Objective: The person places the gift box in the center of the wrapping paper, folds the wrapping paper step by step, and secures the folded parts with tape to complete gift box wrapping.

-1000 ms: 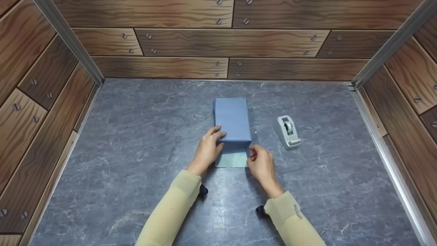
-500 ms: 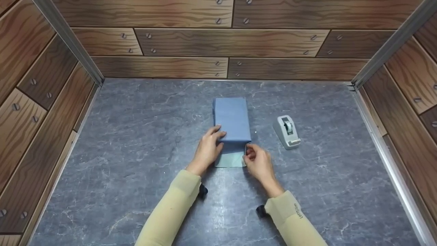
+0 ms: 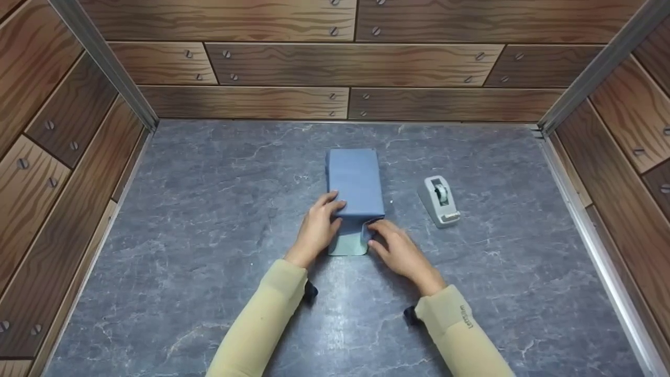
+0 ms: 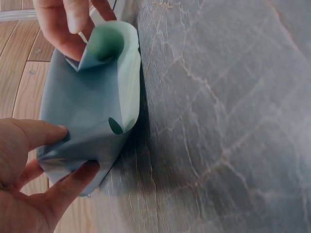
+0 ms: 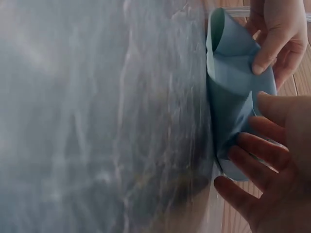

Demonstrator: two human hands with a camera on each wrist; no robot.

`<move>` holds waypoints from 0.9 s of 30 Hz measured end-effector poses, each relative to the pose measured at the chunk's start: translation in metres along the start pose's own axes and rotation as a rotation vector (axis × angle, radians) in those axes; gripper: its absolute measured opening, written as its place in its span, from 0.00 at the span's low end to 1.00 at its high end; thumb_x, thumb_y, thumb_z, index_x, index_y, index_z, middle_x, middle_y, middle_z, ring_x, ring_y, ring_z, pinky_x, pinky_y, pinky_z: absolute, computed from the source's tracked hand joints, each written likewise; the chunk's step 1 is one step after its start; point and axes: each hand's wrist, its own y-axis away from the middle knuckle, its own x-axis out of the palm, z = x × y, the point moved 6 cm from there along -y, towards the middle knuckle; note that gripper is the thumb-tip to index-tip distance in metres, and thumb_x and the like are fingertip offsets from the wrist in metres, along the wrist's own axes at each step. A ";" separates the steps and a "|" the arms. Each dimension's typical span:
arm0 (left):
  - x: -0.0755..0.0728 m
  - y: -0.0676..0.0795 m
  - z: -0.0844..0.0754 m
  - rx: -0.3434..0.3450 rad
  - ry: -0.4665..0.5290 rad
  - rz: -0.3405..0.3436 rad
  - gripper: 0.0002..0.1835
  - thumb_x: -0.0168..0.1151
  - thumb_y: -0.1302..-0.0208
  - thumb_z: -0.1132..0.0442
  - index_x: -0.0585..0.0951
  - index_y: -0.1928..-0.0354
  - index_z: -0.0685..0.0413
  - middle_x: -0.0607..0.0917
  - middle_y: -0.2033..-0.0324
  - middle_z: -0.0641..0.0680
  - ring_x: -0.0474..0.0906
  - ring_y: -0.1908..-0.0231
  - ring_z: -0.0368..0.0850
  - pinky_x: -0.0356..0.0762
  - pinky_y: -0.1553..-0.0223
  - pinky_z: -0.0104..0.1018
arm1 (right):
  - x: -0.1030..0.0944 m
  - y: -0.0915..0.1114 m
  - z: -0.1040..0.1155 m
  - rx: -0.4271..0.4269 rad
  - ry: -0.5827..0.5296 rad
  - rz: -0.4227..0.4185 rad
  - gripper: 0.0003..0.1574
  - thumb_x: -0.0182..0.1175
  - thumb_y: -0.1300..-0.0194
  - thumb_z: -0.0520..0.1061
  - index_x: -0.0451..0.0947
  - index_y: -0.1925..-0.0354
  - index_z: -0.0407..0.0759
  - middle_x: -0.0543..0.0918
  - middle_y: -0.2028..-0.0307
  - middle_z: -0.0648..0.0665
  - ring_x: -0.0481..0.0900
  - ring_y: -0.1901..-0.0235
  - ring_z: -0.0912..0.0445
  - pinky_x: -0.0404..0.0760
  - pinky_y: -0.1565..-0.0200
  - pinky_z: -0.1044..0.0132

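Observation:
A box (image 3: 356,178) wrapped in blue paper lies lengthwise on the floor panel, its near end facing me. From that end, a paper flap (image 3: 345,245) with a pale green inner side spreads out low. My left hand (image 3: 315,224) grips the near left corner, fingers over the top and thumb down by the end. With extended fingers, my right hand (image 3: 399,250) presses the right side of the loose paper inward. In the left wrist view that paper (image 4: 108,41) curls into a rounded fold. The right wrist view shows the right fingers (image 5: 257,160) spread along the wrapper.
A pale grey tape dispenser (image 3: 442,201) with a roll in it stands right of the box. Wood-patterned walls (image 3: 345,65) enclose the dark marbled surface (image 3: 209,220) at the back and both sides.
My right hand has moved left and its curled fingers have straightened, bending the right side of the end paper inward. The left hand stays on the box corner.

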 end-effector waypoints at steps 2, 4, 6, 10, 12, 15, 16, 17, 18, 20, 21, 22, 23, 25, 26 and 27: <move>0.000 0.000 0.000 0.006 -0.001 -0.006 0.19 0.64 0.44 0.66 0.79 0.48 0.50 0.68 0.40 0.53 0.68 0.44 0.50 0.71 0.50 0.39 | 0.003 0.000 0.001 -0.010 0.047 0.048 0.26 0.58 0.38 0.47 0.70 0.43 0.42 0.71 0.45 0.46 0.68 0.45 0.52 0.65 0.44 0.57; -0.001 0.000 0.000 0.013 -0.001 -0.013 0.19 0.64 0.44 0.66 0.79 0.49 0.50 0.69 0.41 0.53 0.68 0.44 0.50 0.70 0.49 0.40 | 0.006 0.000 0.001 -0.008 0.100 0.094 0.29 0.57 0.38 0.50 0.68 0.40 0.43 0.69 0.43 0.46 0.67 0.43 0.52 0.64 0.43 0.56; -0.001 0.000 0.000 0.014 0.001 -0.013 0.19 0.64 0.44 0.66 0.79 0.49 0.50 0.69 0.41 0.52 0.68 0.44 0.50 0.69 0.48 0.39 | 0.009 0.001 0.001 0.001 0.152 0.139 0.32 0.57 0.38 0.52 0.65 0.37 0.44 0.67 0.41 0.45 0.65 0.42 0.51 0.63 0.42 0.53; -0.001 0.000 0.000 0.005 -0.001 -0.006 0.19 0.64 0.44 0.65 0.79 0.48 0.49 0.69 0.40 0.52 0.67 0.43 0.50 0.69 0.47 0.39 | 0.012 0.001 0.003 0.003 0.220 0.188 0.35 0.57 0.38 0.54 0.63 0.36 0.45 0.65 0.40 0.44 0.64 0.41 0.48 0.62 0.43 0.47; -0.001 0.000 0.000 0.002 -0.001 -0.003 0.19 0.64 0.44 0.65 0.79 0.48 0.49 0.68 0.40 0.52 0.67 0.43 0.50 0.68 0.47 0.39 | 0.013 0.001 0.003 -0.002 0.235 0.197 0.35 0.57 0.38 0.55 0.63 0.36 0.45 0.65 0.40 0.44 0.64 0.42 0.48 0.62 0.44 0.46; -0.001 0.000 0.000 0.004 -0.001 -0.001 0.19 0.63 0.43 0.65 0.79 0.48 0.49 0.68 0.40 0.52 0.67 0.43 0.50 0.68 0.47 0.39 | 0.013 0.000 0.003 -0.011 0.251 0.206 0.35 0.57 0.38 0.55 0.64 0.36 0.44 0.65 0.40 0.44 0.64 0.42 0.48 0.62 0.44 0.46; -0.001 0.000 0.000 0.006 -0.001 -0.002 0.19 0.63 0.43 0.65 0.79 0.48 0.49 0.68 0.40 0.52 0.67 0.43 0.50 0.68 0.47 0.39 | 0.013 0.000 0.002 -0.015 0.254 0.208 0.35 0.57 0.38 0.55 0.64 0.36 0.44 0.65 0.40 0.44 0.64 0.42 0.47 0.62 0.44 0.46; -0.001 0.000 0.000 0.007 -0.001 -0.002 0.19 0.63 0.43 0.65 0.79 0.48 0.49 0.68 0.40 0.52 0.67 0.43 0.50 0.68 0.47 0.39 | 0.014 0.000 0.002 -0.019 0.260 0.211 0.35 0.57 0.38 0.55 0.64 0.36 0.44 0.65 0.40 0.44 0.64 0.42 0.47 0.62 0.44 0.47; -0.001 0.000 0.001 0.008 -0.002 -0.001 0.19 0.63 0.43 0.65 0.79 0.48 0.49 0.68 0.40 0.52 0.67 0.43 0.50 0.68 0.47 0.39 | 0.014 0.000 0.002 -0.023 0.263 0.213 0.36 0.57 0.38 0.55 0.64 0.36 0.44 0.65 0.40 0.44 0.64 0.42 0.47 0.62 0.44 0.48; -0.001 0.000 0.001 0.007 -0.002 0.000 0.19 0.63 0.43 0.65 0.79 0.48 0.49 0.68 0.40 0.52 0.67 0.43 0.50 0.69 0.47 0.39 | 0.015 0.000 0.002 -0.034 0.276 0.213 0.35 0.57 0.39 0.56 0.65 0.37 0.43 0.65 0.40 0.44 0.64 0.42 0.47 0.61 0.44 0.48; -0.001 0.000 0.001 0.006 -0.001 0.003 0.19 0.63 0.43 0.65 0.79 0.48 0.49 0.68 0.40 0.52 0.67 0.43 0.50 0.69 0.48 0.39 | 0.015 0.001 0.002 -0.043 0.283 0.212 0.35 0.58 0.39 0.56 0.65 0.37 0.43 0.65 0.40 0.44 0.63 0.42 0.47 0.61 0.44 0.48; -0.001 0.000 0.001 0.003 0.002 0.007 0.19 0.63 0.43 0.65 0.79 0.48 0.49 0.68 0.40 0.51 0.67 0.43 0.50 0.69 0.48 0.39 | 0.015 0.001 0.002 -0.052 0.291 0.210 0.35 0.58 0.39 0.55 0.66 0.38 0.42 0.65 0.40 0.43 0.63 0.42 0.47 0.60 0.44 0.47; 0.000 0.001 0.001 0.000 0.006 0.011 0.19 0.63 0.43 0.65 0.78 0.47 0.49 0.67 0.40 0.51 0.67 0.43 0.50 0.70 0.49 0.39 | 0.015 0.001 0.002 -0.059 0.303 0.209 0.35 0.58 0.39 0.56 0.66 0.38 0.42 0.65 0.41 0.44 0.63 0.41 0.48 0.60 0.43 0.47; 0.000 0.000 0.002 -0.008 0.012 0.018 0.20 0.63 0.43 0.65 0.78 0.47 0.48 0.67 0.39 0.51 0.67 0.43 0.49 0.70 0.49 0.38 | 0.015 0.001 0.003 -0.078 0.321 0.200 0.35 0.59 0.40 0.55 0.67 0.39 0.41 0.66 0.41 0.43 0.62 0.41 0.48 0.59 0.43 0.46; 0.000 0.000 0.002 -0.011 0.016 0.023 0.20 0.63 0.43 0.65 0.78 0.47 0.48 0.67 0.39 0.51 0.67 0.43 0.49 0.71 0.50 0.38 | 0.015 0.001 0.003 -0.083 0.329 0.198 0.35 0.59 0.40 0.55 0.68 0.39 0.41 0.66 0.42 0.44 0.62 0.41 0.48 0.59 0.43 0.46; 0.000 0.000 0.002 -0.015 0.019 0.026 0.20 0.63 0.42 0.65 0.78 0.46 0.48 0.67 0.39 0.50 0.66 0.43 0.49 0.71 0.50 0.38 | 0.016 0.001 0.004 -0.089 0.334 0.197 0.35 0.60 0.41 0.55 0.68 0.39 0.41 0.66 0.42 0.43 0.62 0.41 0.48 0.58 0.43 0.46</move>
